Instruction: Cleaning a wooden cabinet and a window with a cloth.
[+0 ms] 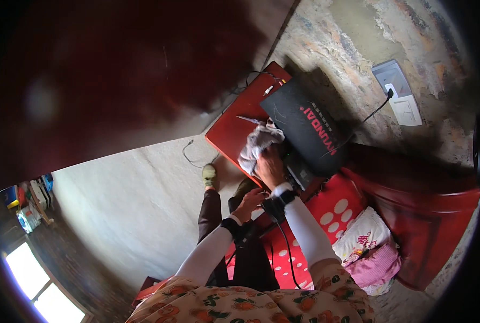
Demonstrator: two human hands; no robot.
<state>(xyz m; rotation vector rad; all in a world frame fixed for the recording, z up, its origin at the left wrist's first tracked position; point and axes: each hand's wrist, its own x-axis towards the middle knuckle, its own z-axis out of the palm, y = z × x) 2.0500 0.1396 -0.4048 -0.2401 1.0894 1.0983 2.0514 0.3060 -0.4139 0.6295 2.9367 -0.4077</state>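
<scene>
My 2 forearms converge ahead of me: the left forearm (203,257) slants forward and to the right, the right forearm (304,229) forward and to the left. My right hand (271,168) reaches farther out, its back turned up and its fingers curled in a grip. My left hand (248,205) is nearer to me, just beside my right wrist (281,189), fingers slightly bent; I cannot tell whether they grip.
</scene>
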